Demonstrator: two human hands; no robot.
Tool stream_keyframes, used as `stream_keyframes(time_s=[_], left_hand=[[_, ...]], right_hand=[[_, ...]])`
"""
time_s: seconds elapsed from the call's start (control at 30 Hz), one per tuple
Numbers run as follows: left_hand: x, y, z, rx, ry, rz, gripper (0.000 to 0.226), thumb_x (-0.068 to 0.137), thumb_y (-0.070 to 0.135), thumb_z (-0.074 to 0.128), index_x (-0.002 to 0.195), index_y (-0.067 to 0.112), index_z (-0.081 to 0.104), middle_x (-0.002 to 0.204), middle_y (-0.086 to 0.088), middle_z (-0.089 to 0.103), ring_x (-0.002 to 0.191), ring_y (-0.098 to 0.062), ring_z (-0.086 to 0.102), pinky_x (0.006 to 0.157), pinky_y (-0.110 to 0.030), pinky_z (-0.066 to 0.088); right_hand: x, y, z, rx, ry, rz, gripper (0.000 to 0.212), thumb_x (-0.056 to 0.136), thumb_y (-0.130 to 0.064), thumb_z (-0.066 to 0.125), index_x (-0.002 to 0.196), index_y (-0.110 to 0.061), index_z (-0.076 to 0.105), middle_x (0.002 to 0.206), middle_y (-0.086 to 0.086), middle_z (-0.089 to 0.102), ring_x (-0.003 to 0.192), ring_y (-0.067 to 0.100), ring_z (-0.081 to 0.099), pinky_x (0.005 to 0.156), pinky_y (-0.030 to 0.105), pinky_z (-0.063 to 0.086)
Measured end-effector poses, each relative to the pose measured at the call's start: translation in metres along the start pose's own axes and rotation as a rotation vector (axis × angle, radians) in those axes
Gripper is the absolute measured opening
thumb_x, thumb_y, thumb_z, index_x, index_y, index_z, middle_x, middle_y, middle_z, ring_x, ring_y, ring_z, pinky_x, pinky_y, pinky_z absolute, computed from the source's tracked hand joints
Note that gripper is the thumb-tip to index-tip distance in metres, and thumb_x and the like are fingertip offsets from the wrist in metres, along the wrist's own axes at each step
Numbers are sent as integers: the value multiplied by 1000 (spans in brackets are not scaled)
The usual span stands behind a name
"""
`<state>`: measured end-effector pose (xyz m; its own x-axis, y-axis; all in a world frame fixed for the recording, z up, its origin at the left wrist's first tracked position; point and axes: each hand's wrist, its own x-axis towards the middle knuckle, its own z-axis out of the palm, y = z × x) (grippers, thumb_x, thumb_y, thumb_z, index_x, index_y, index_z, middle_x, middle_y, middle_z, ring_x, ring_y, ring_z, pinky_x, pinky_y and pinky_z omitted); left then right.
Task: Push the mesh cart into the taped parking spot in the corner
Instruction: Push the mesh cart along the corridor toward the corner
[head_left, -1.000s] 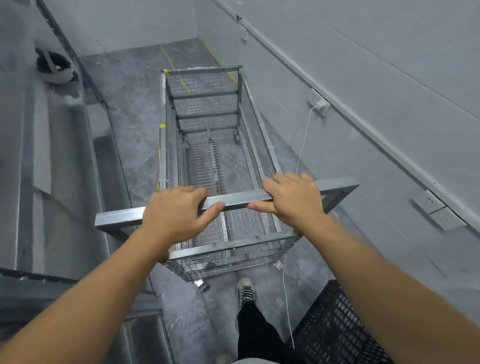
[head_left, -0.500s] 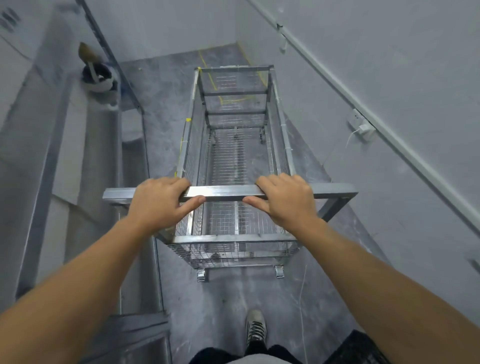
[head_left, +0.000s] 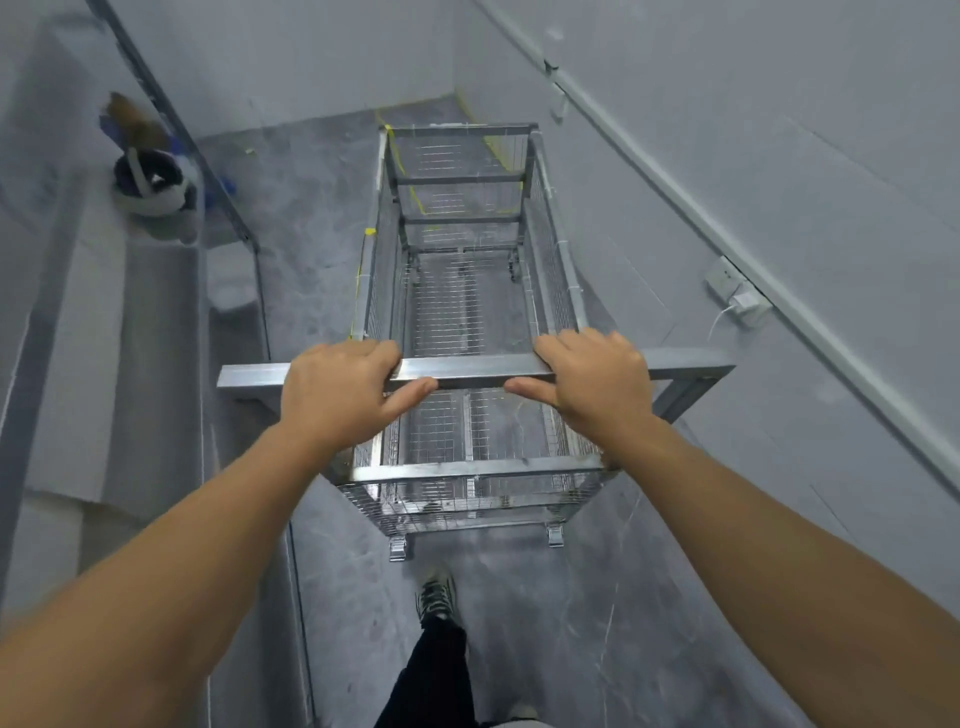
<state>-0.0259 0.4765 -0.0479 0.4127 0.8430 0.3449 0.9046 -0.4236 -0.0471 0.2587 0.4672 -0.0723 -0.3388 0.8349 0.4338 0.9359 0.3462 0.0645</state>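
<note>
The mesh cart (head_left: 556, 280) is a long, empty metal wire basket on small wheels, pointing away from me toward the far corner. Its flat metal handle bar (head_left: 470, 368) runs across in front of me. My left hand (head_left: 337, 395) grips the bar left of centre, and my right hand (head_left: 597, 379) grips it right of centre. Yellow tape lines (head_left: 402, 166) mark the parking spot on the grey floor in the corner. The cart's far end stands over the near part of that taped outline.
A grey wall (head_left: 779, 156) with a cable duct and a plugged-in socket (head_left: 740, 299) runs close along the cart's right side. On the left are a metal rail (head_left: 228, 208), a raised ledge and a bucket with a brush (head_left: 150, 182). My foot (head_left: 436, 597) is behind the cart.
The cart has rolled forward toward the corner and straightened along the right wall. Its far end now reaches the taped outline. Both hands keep their grip on the bar.
</note>
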Motion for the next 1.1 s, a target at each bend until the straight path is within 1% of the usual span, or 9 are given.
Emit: stream_keyframes(time_s=[0.13, 0.2, 0.33, 0.4, 0.53, 0.63, 0.77, 0.9, 1.1], left_hand=[[54, -24, 25, -17, -44, -10, 57, 87, 75, 28, 68, 23, 41, 59, 9, 46, 53, -16, 39, 56, -29, 26], [80, -35, 34, -25, -43, -14, 58, 87, 76, 24, 68, 24, 41, 59, 9, 45, 52, -16, 39, 57, -30, 28], [133, -54, 47, -23, -63, 10, 58, 86, 75, 24, 69, 23, 41, 58, 9, 43, 49, -15, 34, 52, -29, 21], [160, -64, 55, -24, -79, 4, 58, 86, 75, 24, 69, 22, 42, 57, 10, 42, 49, -15, 36, 50, -29, 19], [214, -88, 77, -34, -103, -13, 59, 86, 76, 24, 71, 23, 44, 60, 9, 46, 53, -15, 41, 54, -30, 26], [256, -109, 95, -22, -79, -14, 60, 87, 76, 25, 70, 22, 44, 58, 8, 47, 51, -16, 43, 48, -27, 23], [312, -141, 122, -33, -58, -15, 59, 87, 76, 27, 67, 23, 43, 56, 9, 47, 50, -16, 45, 47, -25, 32], [368, -173, 145, -47, -50, -23, 58, 87, 76, 26, 68, 24, 40, 58, 9, 46, 51, -16, 42, 49, -26, 28], [450, -210, 173, -23, -21, 2, 56, 88, 73, 29, 67, 22, 41, 55, 8, 45, 46, -15, 38, 48, -23, 19]], right_hand=[[49, 19, 23, -23, -7, 67, 67, 88, -79, 22, 81, -20, 54, 73, -2, 56, 69, 24, 52, 65, 32, 24], [71, 29, 35, -27, -9, 102, 69, 88, -80, 19, 81, -21, 53, 73, -2, 56, 69, 24, 52, 65, 34, 27], [121, 54, 57, -14, -60, 123, 61, 86, -79, 29, 81, -22, 50, 74, -3, 52, 70, 24, 50, 68, 36, 30], [146, 67, 69, -6, -58, 124, 60, 85, -78, 30, 82, -22, 51, 74, -3, 52, 70, 24, 50, 68, 36, 30], [198, 91, 95, 3, -113, 142, 64, 84, -80, 24, 85, -23, 51, 75, -6, 48, 73, 23, 50, 71, 38, 35], [240, 110, 116, -18, -127, 141, 62, 85, -81, 25, 85, -23, 49, 76, -8, 44, 73, 22, 48, 71, 38, 34], [295, 131, 148, -9, -123, 128, 63, 86, -80, 28, 85, -23, 52, 78, -4, 53, 74, 22, 51, 72, 37, 33], [352, 151, 175, 12, -133, 131, 68, 85, -80, 21, 88, -22, 55, 81, -2, 58, 76, 24, 54, 72, 38, 34], [432, 185, 214, 20, -120, 110, 64, 87, -77, 24, 89, -22, 57, 82, -1, 59, 76, 24, 55, 71, 38, 38]])
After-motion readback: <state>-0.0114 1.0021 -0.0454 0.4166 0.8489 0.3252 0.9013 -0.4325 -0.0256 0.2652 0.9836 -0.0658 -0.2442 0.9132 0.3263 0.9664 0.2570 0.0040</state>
